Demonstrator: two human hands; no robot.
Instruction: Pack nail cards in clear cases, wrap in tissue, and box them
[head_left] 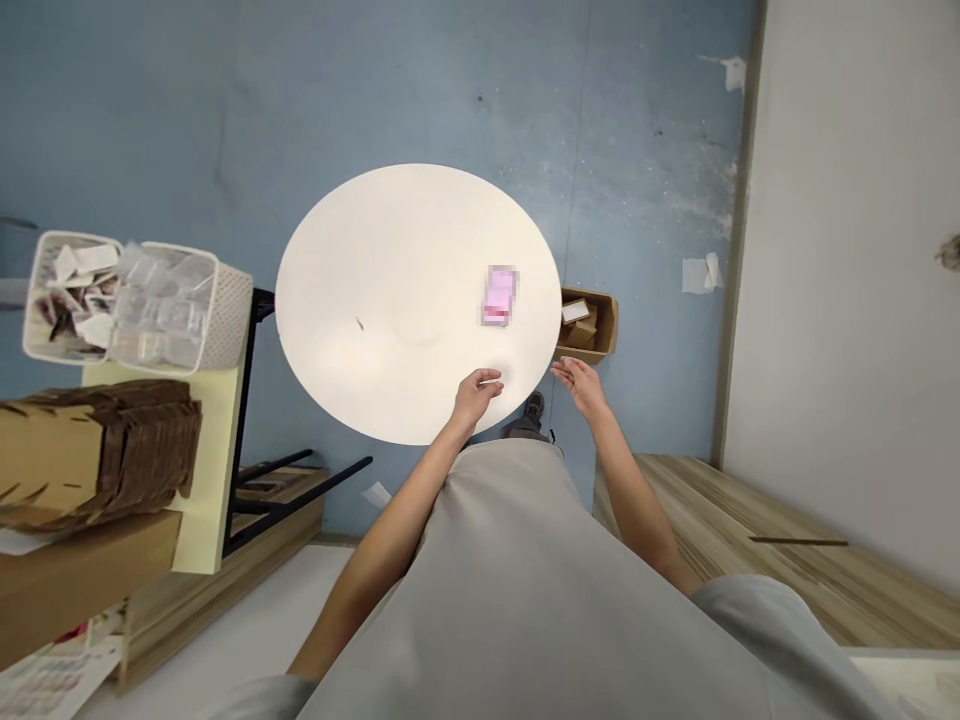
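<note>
A round white table (pixel 390 250) stands below me on a blue floor. On its right part lies a small pink object (pixel 499 296), blurred. My left hand (pixel 475 392) hovers over the table's near edge, its fingers loosely curled and apart, with nothing in them. My right hand (pixel 579 384) hangs just off the table's right edge, fingers spread and empty. The pink object is a short way beyond both hands.
A small open cardboard box (pixel 589 325) sits on the floor right of the table. At left a white basket (pixel 124 300) with clear plastic pieces rests on a yellow stand (pixel 210 440), beside stacked flat cardboard (pixel 90 450). A white wall (pixel 855 280) rises at right.
</note>
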